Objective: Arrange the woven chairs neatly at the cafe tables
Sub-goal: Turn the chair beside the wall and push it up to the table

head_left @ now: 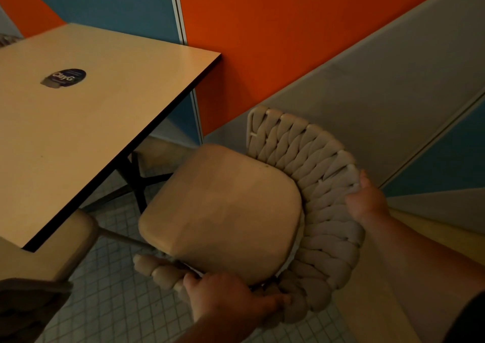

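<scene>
A beige woven chair (301,156) with a smooth tan seat cushion (225,211) stands just off the corner of a square cafe table (86,122). My left hand (228,298) grips the woven backrest rim at its near end. My right hand (367,201) holds the rim at the far right side of the curved back. A second chair's tan seat (76,237) pokes out from under the table's near edge at lower left.
A round dark sticker (65,78) lies on the tabletop. The table's black cross base (139,182) stands on small grey floor tiles (115,303). An orange, blue and grey wall (262,41) runs close behind the chair.
</scene>
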`<state>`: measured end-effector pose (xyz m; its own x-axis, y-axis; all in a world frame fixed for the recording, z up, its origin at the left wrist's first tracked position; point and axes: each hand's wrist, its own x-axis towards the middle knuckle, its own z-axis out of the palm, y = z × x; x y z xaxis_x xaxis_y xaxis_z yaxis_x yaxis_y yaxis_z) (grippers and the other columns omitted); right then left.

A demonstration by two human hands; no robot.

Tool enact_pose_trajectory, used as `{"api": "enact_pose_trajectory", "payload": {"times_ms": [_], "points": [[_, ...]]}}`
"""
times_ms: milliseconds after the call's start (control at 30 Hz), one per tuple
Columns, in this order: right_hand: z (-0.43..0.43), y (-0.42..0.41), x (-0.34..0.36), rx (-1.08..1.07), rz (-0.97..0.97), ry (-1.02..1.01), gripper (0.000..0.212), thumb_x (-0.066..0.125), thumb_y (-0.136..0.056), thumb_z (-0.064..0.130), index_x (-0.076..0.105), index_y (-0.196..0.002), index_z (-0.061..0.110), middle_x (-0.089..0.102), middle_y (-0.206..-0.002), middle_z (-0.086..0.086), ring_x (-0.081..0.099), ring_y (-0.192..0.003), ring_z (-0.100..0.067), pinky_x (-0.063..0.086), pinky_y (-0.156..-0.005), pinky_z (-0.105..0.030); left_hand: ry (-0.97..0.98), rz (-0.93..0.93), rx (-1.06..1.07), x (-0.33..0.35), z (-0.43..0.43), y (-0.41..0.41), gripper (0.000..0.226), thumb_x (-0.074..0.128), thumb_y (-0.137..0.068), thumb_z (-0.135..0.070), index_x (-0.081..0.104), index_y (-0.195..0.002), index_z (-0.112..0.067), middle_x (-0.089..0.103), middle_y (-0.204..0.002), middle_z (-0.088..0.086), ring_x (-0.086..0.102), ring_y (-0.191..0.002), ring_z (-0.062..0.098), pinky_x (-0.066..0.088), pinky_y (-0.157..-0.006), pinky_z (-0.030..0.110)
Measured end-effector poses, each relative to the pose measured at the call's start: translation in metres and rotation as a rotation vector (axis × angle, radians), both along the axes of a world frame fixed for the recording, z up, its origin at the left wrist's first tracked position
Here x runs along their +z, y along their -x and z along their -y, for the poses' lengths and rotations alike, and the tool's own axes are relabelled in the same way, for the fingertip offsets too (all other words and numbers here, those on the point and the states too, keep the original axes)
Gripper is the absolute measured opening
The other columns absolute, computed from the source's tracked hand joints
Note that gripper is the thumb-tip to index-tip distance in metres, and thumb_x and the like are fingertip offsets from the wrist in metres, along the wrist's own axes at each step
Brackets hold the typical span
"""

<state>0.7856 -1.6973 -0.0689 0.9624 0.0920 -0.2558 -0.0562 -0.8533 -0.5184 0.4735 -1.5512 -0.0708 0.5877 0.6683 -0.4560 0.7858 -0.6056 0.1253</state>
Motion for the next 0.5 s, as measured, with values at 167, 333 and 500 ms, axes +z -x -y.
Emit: {"api": "enact_pose_trajectory", "payload": {"times_ms": [167,333,500], "points": [[0.000,-0.012,-0.006,0.000,-0.003,-0.009,0.082,0.055,-0.097,0.015,0.014,-0.166,0.029,0.037,-0.163,-0.019,0.042,-0.143,-0.044,0.038,-0.117,-0.050,-0.032,-0.030,-0.033,-0.002,0.002,-0.006,0.133,0.008,-0.013,-0.118,0.075,-0.100,-0.043,0.072,-0.098,-0.019,0.059,-0.115,0.016,0.015,-0.101,0.054],[0.007,0.028,0.007,0.166,0.057,0.070,0.085,0.074,-0.088,0.041,0.033,-0.159,0.020,0.033,-0.158,-0.024,0.036,-0.144,-0.047,0.039,-0.112,-0.050,-0.047,0.014,-0.152,0.005,0.003,-0.001,0.125,0.005,-0.030,-0.117,0.076,-0.089,-0.033,0.073,-0.089,-0.012,0.061,-0.107,0.017,0.022,-0.096,0.052],[0.034,0.142,0.002,0.748,0.058,0.463,0.112,0.023,-0.058,0.112,0.057,-0.141,0.044,0.029,-0.169,-0.003,-0.010,-0.157,-0.039,-0.017,-0.119,-0.063,0.109,0.149,-0.526,0.011,-0.024,0.020,0.096,0.028,-0.044,-0.115,0.051,-0.114,-0.054,0.071,-0.106,-0.015,0.061,-0.111,0.017,0.035,-0.085,0.035]]}}
